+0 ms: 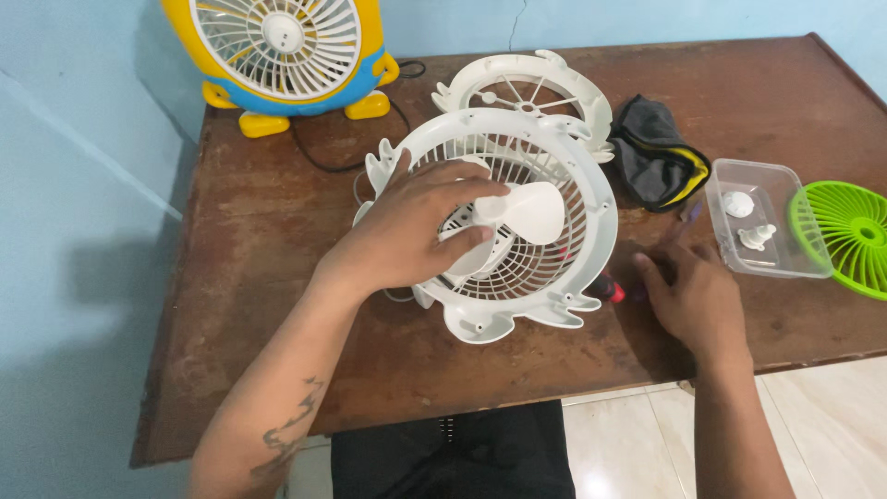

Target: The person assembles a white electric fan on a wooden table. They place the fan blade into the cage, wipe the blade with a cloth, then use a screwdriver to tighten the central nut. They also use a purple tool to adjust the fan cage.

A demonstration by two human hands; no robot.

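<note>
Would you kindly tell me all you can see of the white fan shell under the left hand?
The white fan shell looks like plastic: a round grille ring with scalloped tabs, tilted up on the brown table. White blades sit at its hub. The left hand grips the blades and hub; the right hand rests apart.

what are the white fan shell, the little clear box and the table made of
White fan shell: looks like moulded plastic, smooth and matte, with thin uniform ribs. Clear box: seemingly thin transparent plastic, since small white parts show through its walls. Table: probably wood, brown, worn and scuffed.
</note>
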